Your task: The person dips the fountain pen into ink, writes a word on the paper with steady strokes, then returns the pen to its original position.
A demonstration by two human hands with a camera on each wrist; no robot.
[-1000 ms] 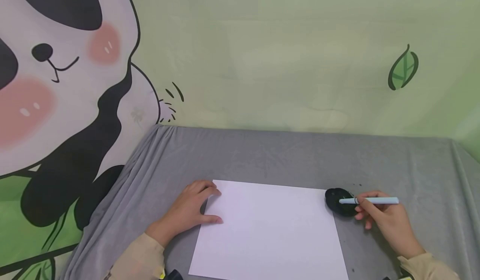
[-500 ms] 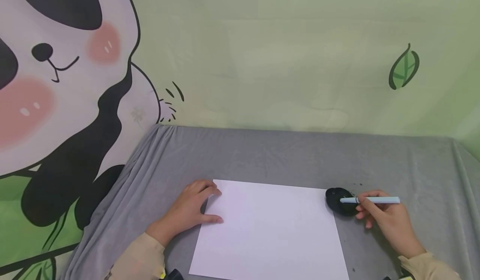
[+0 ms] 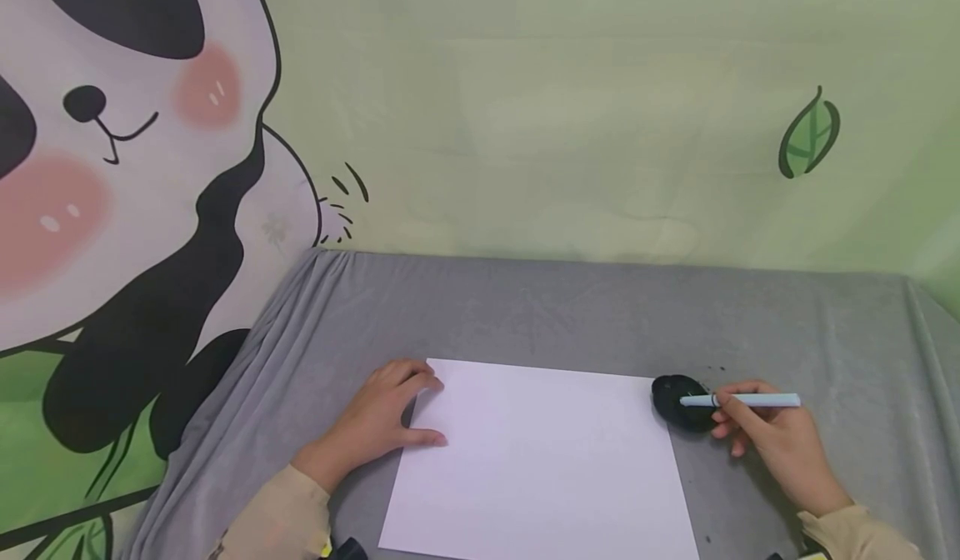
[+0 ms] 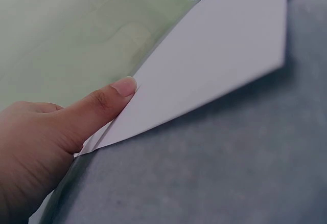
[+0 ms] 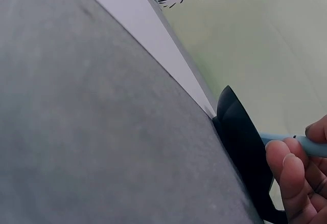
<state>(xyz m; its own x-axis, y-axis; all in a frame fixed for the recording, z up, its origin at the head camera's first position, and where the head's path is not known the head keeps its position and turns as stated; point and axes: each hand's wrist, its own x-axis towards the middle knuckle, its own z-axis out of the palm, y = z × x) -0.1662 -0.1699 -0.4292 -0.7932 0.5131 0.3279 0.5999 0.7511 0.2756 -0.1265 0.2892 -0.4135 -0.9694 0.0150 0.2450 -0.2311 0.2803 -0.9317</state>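
On grey cloth (image 3: 480, 310), white paper (image 3: 540, 460); behind, panda backdrop (image 3: 540, 127).

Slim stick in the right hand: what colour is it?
Mostly pale blue; the slim stick shows best in the head view.

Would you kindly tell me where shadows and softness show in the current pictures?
Head view: a soft shadow lies on the gray cloth beside the right hand; the white paper looks bright. Left wrist view: a blurry dark shadow follows the paper's edge, and the cloth is out of focus. Right wrist view: the cloth looks blurred too.
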